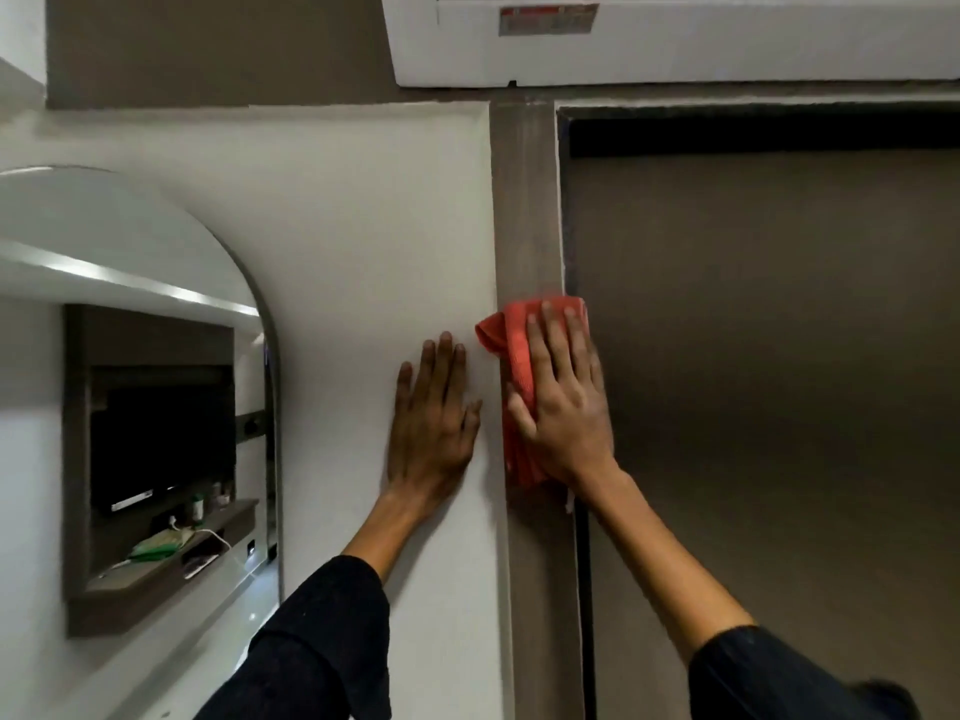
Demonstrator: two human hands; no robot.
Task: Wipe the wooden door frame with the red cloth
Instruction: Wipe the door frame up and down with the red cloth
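The wooden door frame (525,200) is a brown-grey vertical strip between the white wall and the door. A red cloth (511,350) lies flat against the frame at mid height. My right hand (563,402) presses on the cloth with fingers spread, pointing up, and covers most of it. My left hand (434,423) rests flat on the white wall just left of the frame, fingers apart, holding nothing. Both sleeves are dark.
A brown door (769,356) fills the right side. A white air-conditioner unit (675,49) hangs above the frame. At the left, an arched mirror (156,356) reflects a screen and a shelf with small items.
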